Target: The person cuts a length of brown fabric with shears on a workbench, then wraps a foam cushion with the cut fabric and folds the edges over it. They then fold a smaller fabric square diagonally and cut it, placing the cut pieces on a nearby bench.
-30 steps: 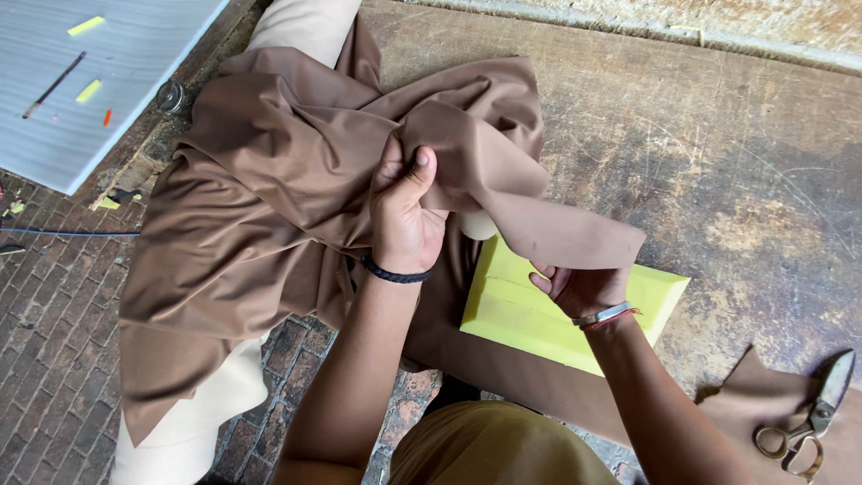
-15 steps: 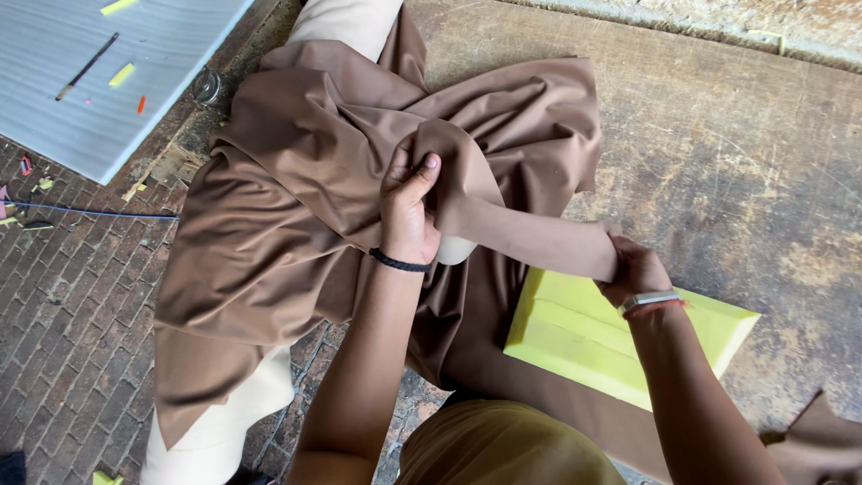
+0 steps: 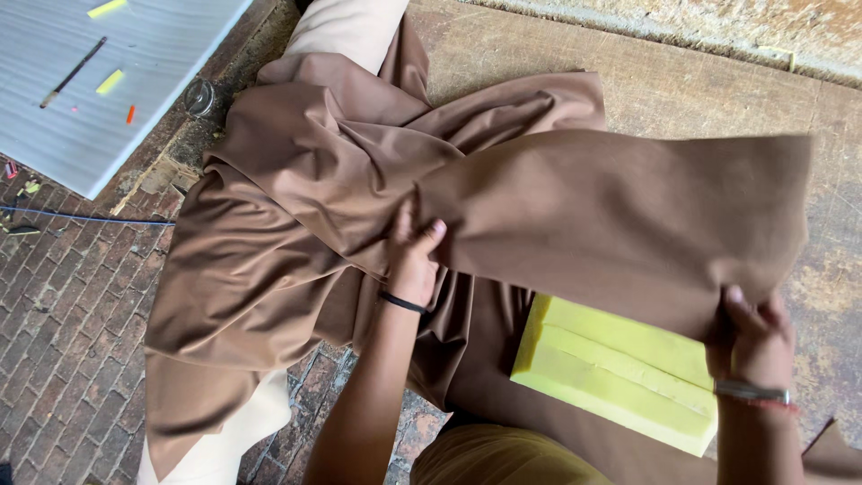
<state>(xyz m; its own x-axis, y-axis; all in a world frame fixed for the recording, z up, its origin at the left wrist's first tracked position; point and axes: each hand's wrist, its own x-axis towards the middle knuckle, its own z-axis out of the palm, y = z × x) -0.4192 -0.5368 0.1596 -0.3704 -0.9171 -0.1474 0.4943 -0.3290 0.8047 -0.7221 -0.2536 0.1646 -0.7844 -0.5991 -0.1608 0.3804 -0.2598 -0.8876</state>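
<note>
- Since half a second ago your right hand (image 3: 754, 337) has drawn a flap of the brown cloth (image 3: 575, 216) out to the right, so a wide flat panel now stretches across the middle and covers the upper edge of the yellow foam block (image 3: 620, 373).
- Your right hand's fingers are clamped on the panel's lower right corner; only the fingertips and knuckles show, and the thumb is hidden behind the cloth.
- Your left hand (image 3: 413, 260) has stayed near the middle of the heap, with a black band at the wrist. Its fingers are pinched on a fold at the panel's left end, though how much cloth lies under the palm cannot be told.
- Most of the brown cloth lies bunched on the wooden worktop (image 3: 682, 85) and spills over its left edge toward the brick floor (image 3: 63, 341).
- A cream roll (image 3: 350, 31) shows above the cloth and again at the lower left; its middle is buried, so whether it is one piece cannot be told.
- At the upper left a pale board (image 3: 135, 99), cut off by the frame, carries a dark pencil (image 3: 72, 72) and small coloured chalk bits too small to make out.
- A small clear glass object (image 3: 202, 97) sits just beside the board; its kind is unclear.
</note>
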